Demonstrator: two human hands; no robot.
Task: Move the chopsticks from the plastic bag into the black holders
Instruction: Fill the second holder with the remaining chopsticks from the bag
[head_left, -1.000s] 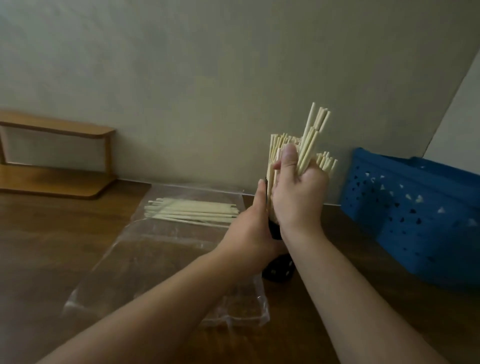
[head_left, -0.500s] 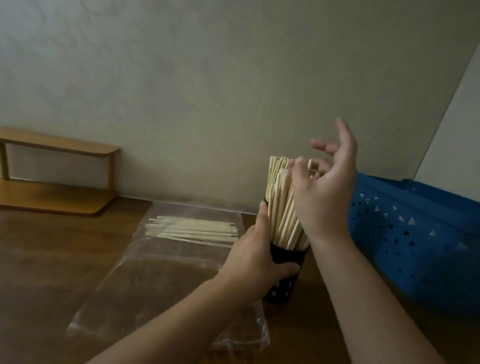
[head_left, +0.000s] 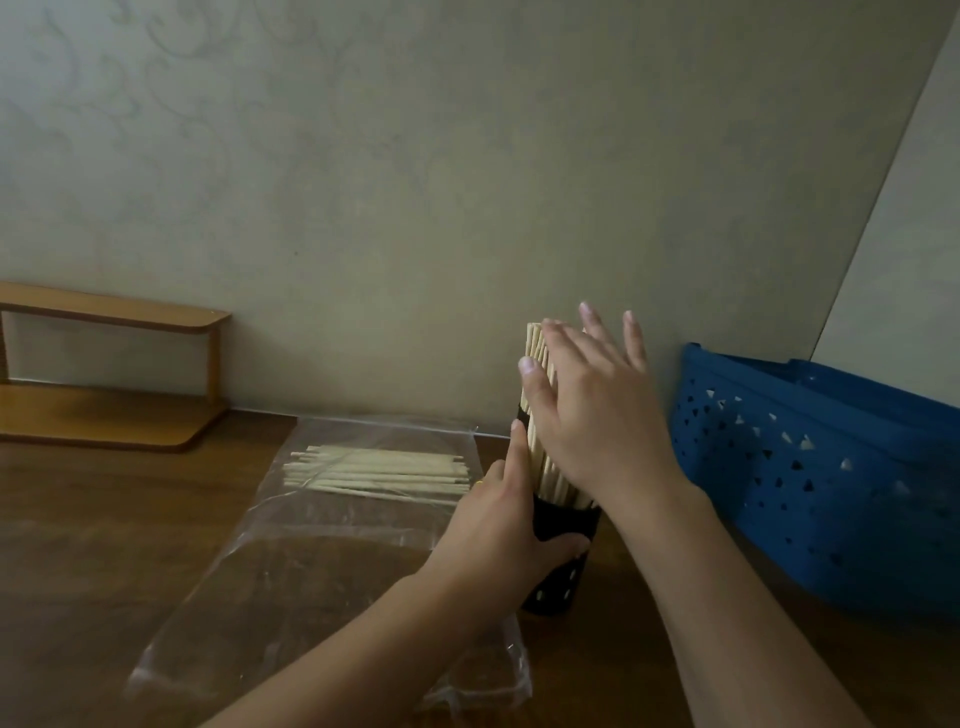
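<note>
Beside the left palm, upright in the black holder (head_left: 558, 551): chopsticks (head_left: 540, 415), light, stiff, smooth, apt to splay; best gathered mid-length as a bundle. Left hand (head_left: 498, 525) wrapped round holder. Right hand (head_left: 587, 410) flat, fingers straight, against the bundle, gripping nothing. Leftward, more chopsticks (head_left: 379, 470) inside plastic bag (head_left: 322, 561). Rightward, blue basket (head_left: 810, 467).

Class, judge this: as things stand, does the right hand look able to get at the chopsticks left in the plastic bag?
Probably not directly: the right hand is flat against the upright chopsticks, and the black holder and left hand stand between it and the bagged chopsticks.
</note>
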